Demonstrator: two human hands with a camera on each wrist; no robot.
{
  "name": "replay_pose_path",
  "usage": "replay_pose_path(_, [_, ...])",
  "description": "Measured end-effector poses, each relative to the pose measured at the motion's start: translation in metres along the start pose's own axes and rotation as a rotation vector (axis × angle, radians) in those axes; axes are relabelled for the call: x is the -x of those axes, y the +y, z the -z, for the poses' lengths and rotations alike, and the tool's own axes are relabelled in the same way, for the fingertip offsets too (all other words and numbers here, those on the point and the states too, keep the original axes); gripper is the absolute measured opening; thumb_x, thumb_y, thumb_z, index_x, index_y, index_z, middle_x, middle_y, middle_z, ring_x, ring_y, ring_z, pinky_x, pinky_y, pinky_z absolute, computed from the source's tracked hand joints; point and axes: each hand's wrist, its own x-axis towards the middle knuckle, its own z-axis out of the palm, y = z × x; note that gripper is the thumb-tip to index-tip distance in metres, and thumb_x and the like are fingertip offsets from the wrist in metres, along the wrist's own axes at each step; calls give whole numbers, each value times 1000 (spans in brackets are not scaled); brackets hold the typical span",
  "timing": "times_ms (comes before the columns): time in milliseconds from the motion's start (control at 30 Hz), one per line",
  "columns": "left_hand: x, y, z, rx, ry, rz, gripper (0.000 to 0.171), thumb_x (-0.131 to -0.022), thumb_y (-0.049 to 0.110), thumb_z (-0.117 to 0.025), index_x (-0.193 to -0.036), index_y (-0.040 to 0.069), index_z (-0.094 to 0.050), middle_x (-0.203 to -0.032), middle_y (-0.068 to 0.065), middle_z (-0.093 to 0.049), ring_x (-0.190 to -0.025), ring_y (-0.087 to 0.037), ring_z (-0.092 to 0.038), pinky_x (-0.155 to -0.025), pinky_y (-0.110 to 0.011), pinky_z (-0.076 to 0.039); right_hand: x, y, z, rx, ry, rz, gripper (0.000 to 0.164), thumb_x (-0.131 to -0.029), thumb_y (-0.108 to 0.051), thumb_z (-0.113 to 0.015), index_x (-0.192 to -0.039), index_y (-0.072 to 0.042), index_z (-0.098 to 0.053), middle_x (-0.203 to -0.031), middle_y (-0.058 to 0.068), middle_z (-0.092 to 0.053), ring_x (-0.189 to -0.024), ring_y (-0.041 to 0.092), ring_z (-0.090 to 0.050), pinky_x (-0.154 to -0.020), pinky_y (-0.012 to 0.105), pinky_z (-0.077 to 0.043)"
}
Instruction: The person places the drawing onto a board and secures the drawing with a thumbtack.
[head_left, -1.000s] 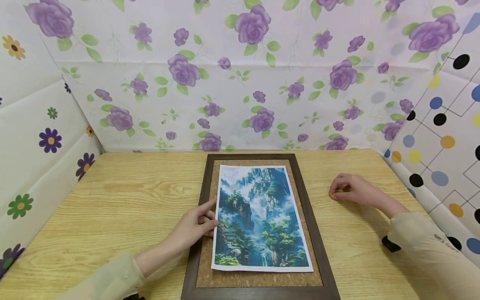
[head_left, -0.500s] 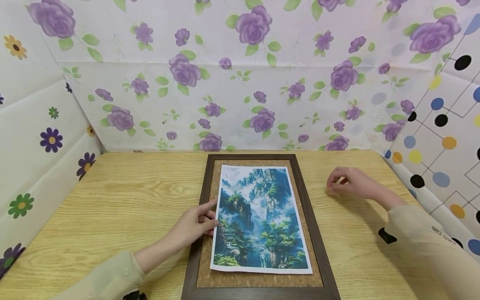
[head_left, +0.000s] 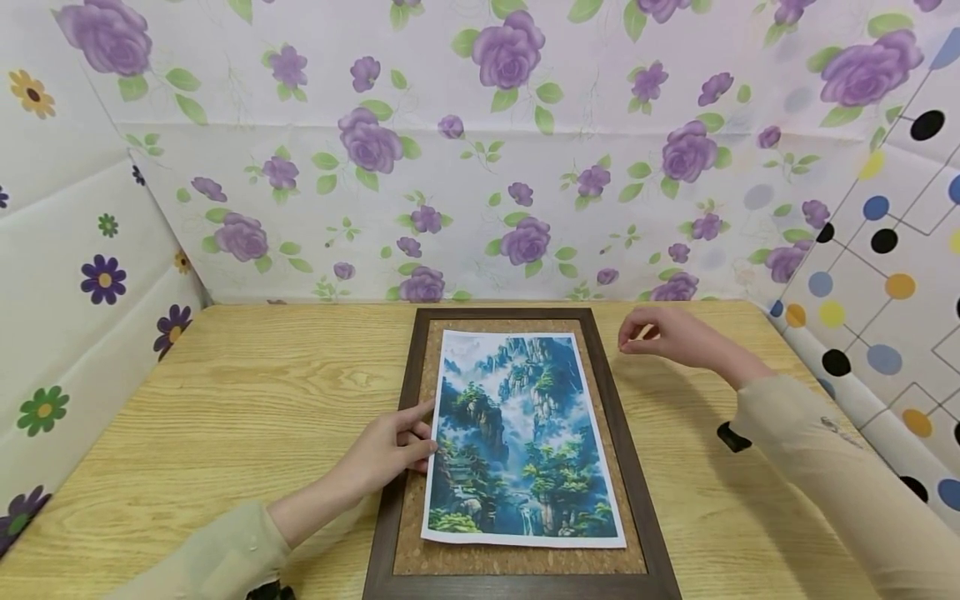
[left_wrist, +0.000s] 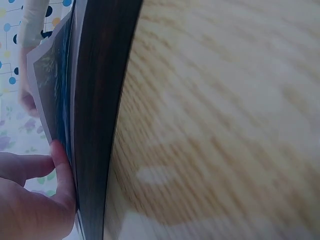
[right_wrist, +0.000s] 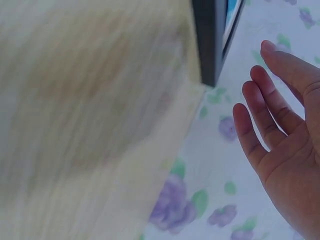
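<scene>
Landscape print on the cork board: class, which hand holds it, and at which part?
The left hand presses its fingertips on the landscape print's left edge. The right hand hovers clear of it.

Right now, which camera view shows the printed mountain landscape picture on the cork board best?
The head view: the printed mountain landscape picture lies whole and face-up inside the dark wooden frame. The left wrist view catches it only edge-on, a thin sliver. The right wrist view shows just a blue corner past the frame.

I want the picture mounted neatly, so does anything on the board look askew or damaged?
The landscape print lies slightly askew on the cork board, its lower edge drifting right against the dark frame. The left hand touches its left edge. No tears or creases are visible.
</scene>
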Motion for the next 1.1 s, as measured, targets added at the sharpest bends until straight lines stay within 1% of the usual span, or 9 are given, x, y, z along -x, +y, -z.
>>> replay_pose_path(167, [0, 0, 0, -10, -1, -2, 63, -96, 2, -60, -153, 3, -35, -96, -12, -64, -74, -15, -67, -67, -26, -60, -24, -17, -5, 6, -57, 18, 7, -96, -28, -66, -95, -24, -71, -96, -9, -68, -92, 12, -66, -79, 34, -57])
replay_pose_path(267, [1, 1, 0, -12, -4, -7, 63, -96, 2, -60, -153, 3, -34, -95, -13, -64, -73, -14, -67, -66, -26, -60, -39, -26, -10, -5, -85, 44, 6, -95, -25, -66, -96, -22, -71, -95, -8, -68, -91, 11, -66, -80, 33, -56])
replay_pose_path(367, [2, 1, 0, -15, -13, -22, 63, -96, 2, -60, -153, 2, -34, -95, -14, -64, -73, -13, -67, -67, -26, -60, -52, -36, -12, -34, -107, 71, 8, -96, -22, -66, -97, -17, -72, -94, -3, -70, -87, 15, -67, -80, 34, -56])
replay_pose_path(500, [2, 3, 0, -12, -17, -17, 63, -96, 3, -59, -153, 2, -33, -95, -14, -64, -73, -13, -66, -66, -26, -60, -65, -44, -13, -56, -130, 88, 11, -97, -19, -64, -99, -12, -72, -95, 5, -72, -86, 21, -69, -79, 35, -56])
replay_pose_path(567, [2, 3, 0, -11, -15, -11, 63, -96, 2, -59, -153, 3, -34, -95, -14, -64, -74, -14, -66, -67, -26, -60, -70, -46, -13, -57, -133, 91, 11, -97, -18, -64, -100, -11, -72, -96, 8, -72, -86, 23, -69, -79, 36, -56])
replay_pose_path(767, [4, 7, 1, -14, -28, -18, 64, -96, 3, -60, -154, 1, -32, -96, -14, -62, -77, -15, -66, -68, -28, -60, -82, -48, -18, -41, -107, 111, 13, -97, -20, -63, -99, -10, -72, -95, 8, -72, -84, 23, -68, -78, 35, -55])
replay_pose_path(900, [4, 8, 1, -16, -32, -10, 65, -96, 3, -60, -154, 1, -31, -97, -14, -62, -78, -15, -66, -69, -28, -60, -92, -47, -24, -67, -98, 98, 14, -99, -20, -62, -100, -10, -71, -96, 9, -73, -86, 26, -68, -79, 35, -55])
replay_pose_path(1033, [2, 6, 0, -24, -24, 3, 65, -96, 2, -60, -154, 3, -32, -96, -12, -62, -77, -14, -66, -69, -27, -60, -101, -49, -29, -106, -87, 72, 12, -99, -20, -61, -100, -13, -70, -97, 7, -72, -87, 21, -66, -80, 35, -54])
replay_pose_path(1100, [1, 6, 0, -28, -21, 6, 65, -95, 2, -60, -154, 3, -32, -95, -12, -62, -77, -14, -66, -69, -26, -60, -104, -51, -31, -122, -82, 73, 12, -99, -19, -61, -100, -12, -69, -96, 4, -71, -87, 17, -65, -81, 35, -54])
